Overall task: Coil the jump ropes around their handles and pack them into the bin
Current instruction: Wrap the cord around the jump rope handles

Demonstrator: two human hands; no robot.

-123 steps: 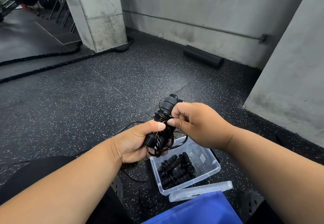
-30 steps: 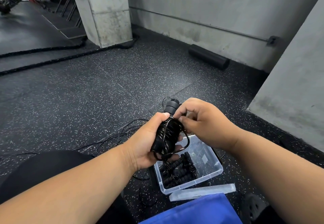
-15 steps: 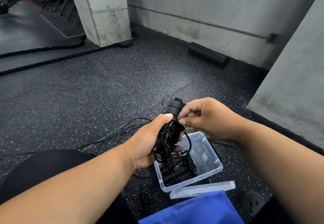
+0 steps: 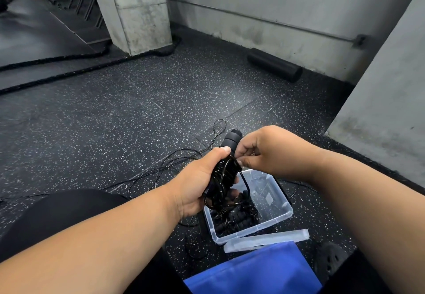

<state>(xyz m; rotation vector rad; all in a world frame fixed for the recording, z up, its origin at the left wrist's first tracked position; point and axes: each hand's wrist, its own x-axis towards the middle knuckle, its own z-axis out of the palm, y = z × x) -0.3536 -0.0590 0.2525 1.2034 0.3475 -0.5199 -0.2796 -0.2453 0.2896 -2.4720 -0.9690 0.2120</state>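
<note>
Gripping the coiled jump rope (image 4: 224,174) by its handles, our left hand (image 4: 197,185) curls around the bundle while our right hand (image 4: 264,153) pinches the cord just beside it. Below both hands sits the clear bin (image 4: 281,204) holding wrapped ropes; its label is unreadable. Since half a second ago, our hands have barely shifted, and loose cord (image 4: 161,169) trails left across the floor.

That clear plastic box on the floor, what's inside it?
The clear bin holds black jump ropes already coiled around their handles, at its near end. The left hand and its bundle cover part, so no count.
</note>
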